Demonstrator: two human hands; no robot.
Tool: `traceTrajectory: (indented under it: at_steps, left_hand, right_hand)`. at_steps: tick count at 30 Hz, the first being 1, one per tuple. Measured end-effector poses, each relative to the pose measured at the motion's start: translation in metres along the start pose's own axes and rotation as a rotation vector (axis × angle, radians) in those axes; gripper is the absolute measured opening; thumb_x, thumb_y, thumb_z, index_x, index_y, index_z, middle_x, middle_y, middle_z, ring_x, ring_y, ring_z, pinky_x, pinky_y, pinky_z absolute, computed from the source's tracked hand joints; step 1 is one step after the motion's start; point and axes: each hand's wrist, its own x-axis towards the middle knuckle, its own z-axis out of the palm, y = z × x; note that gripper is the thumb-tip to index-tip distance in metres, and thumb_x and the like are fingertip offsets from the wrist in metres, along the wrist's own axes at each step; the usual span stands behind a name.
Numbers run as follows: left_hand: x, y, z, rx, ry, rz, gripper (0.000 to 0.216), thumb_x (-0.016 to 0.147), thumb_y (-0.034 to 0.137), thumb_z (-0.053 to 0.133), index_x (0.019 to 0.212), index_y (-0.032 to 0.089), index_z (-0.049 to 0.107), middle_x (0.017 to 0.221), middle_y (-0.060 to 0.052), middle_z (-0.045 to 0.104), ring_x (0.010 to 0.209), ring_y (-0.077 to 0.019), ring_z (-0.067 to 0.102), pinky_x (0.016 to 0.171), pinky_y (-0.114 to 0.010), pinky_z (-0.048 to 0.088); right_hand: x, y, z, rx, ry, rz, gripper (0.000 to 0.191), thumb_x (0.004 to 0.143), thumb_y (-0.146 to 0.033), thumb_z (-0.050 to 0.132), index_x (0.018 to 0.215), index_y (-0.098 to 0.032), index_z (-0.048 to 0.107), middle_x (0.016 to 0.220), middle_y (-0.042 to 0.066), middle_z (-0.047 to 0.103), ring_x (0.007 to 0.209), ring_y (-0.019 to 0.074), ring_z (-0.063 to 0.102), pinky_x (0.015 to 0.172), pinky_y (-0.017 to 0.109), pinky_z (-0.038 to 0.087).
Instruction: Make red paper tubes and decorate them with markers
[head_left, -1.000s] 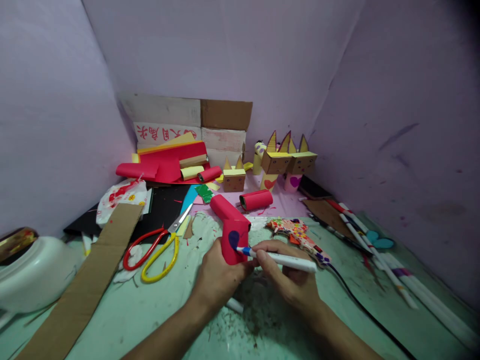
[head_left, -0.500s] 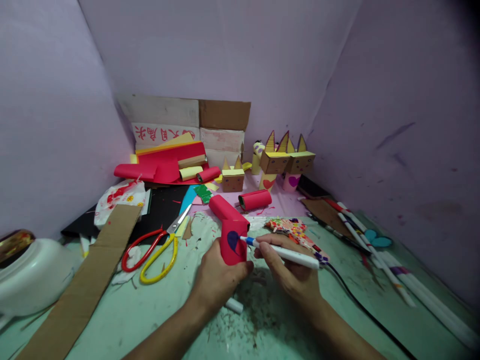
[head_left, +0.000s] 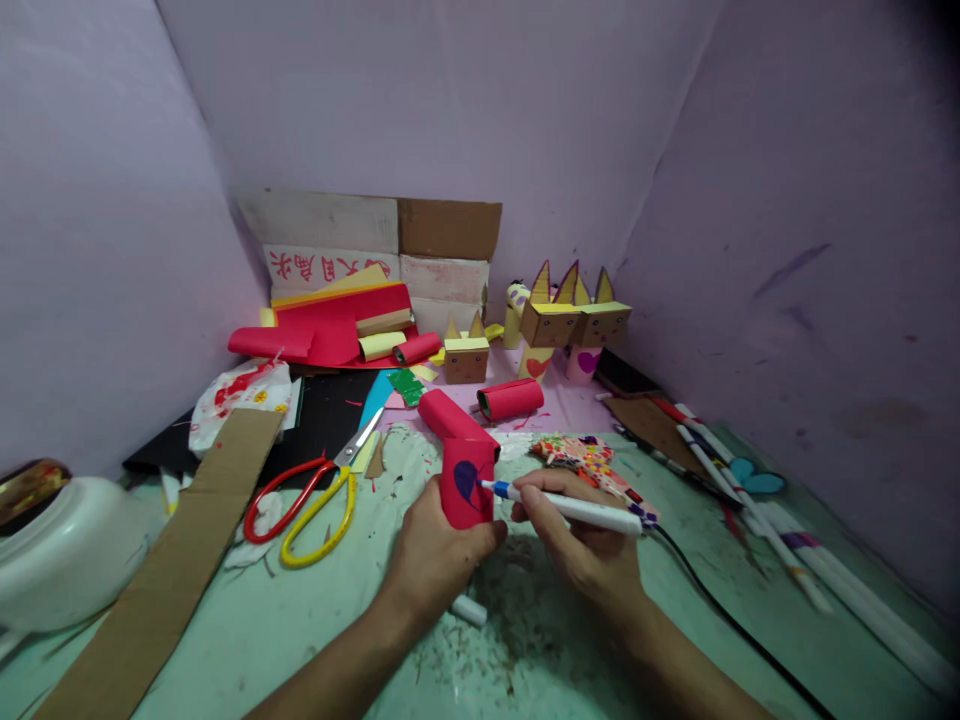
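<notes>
My left hand (head_left: 439, 555) is wrapped round the lower end of an upright red paper tube (head_left: 466, 484) that stands on the green table (head_left: 247, 640). A dark blue heart shape (head_left: 466, 477) shows on the tube's front. My right hand (head_left: 581, 545) pinches a white marker with a blue tip (head_left: 570, 506), and the tip touches the right edge of the heart. A white marker cap (head_left: 470, 610) lies on the table just below my left hand.
Red and yellow scissors (head_left: 307, 495) lie left of the tube, beside a long cardboard strip (head_left: 172, 570). More red tubes (head_left: 512, 398), cardboard box figures with ears (head_left: 574, 322), red paper sheets (head_left: 337, 325) and a carton (head_left: 390, 250) stand behind. White sticks (head_left: 757, 515) lie right; a white container (head_left: 67, 545) sits left.
The marker tip has shifted slightly up and along the heart's right edge. My left hand keeps the tube in the same place.
</notes>
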Motion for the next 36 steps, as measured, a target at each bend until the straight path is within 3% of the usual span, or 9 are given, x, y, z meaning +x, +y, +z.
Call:
traceTrajectory:
  at_steps: [13, 25, 36]
  left_hand:
    - [-0.0006, 0.0013, -0.0013, -0.026, 0.014, 0.013, 0.041, 0.063, 0.031, 0.078, 0.1, 0.018, 0.066, 0.09, -0.006, 0.075, 0.083, -0.0252, 0.068, 0.07, -0.03, 0.052]
    - [0.0007, 0.0004, -0.0002, -0.027, 0.003, -0.005, 0.04, 0.063, 0.029, 0.075, 0.101, 0.019, 0.064, 0.095, -0.006, 0.075, 0.087, -0.0258, 0.068, 0.075, -0.032, 0.052]
    - [0.0001, -0.0004, -0.001, -0.011, 0.015, 0.021, 0.038, 0.065, 0.036, 0.078, 0.097, 0.019, 0.066, 0.088, -0.004, 0.075, 0.08, -0.0245, 0.068, 0.067, -0.029, 0.051]
  right_hand:
    - [-0.0025, -0.0022, 0.0016, 0.011, -0.066, -0.01, 0.017, 0.087, -0.026, 0.06, 0.075, -0.019, 0.07, 0.062, 0.001, 0.069, 0.055, 0.0152, 0.063, 0.053, 0.025, 0.049]
    - [-0.0004, 0.0005, 0.0025, 0.003, 0.012, -0.025, 0.014, 0.088, -0.029, 0.063, 0.085, -0.021, 0.074, 0.069, 0.002, 0.073, 0.06, 0.0174, 0.067, 0.059, 0.027, 0.054]
    - [-0.0036, -0.0055, 0.0024, 0.025, -0.048, 0.001, 0.015, 0.087, -0.026, 0.062, 0.079, -0.02, 0.072, 0.065, 0.002, 0.072, 0.055, 0.0153, 0.065, 0.052, 0.024, 0.049]
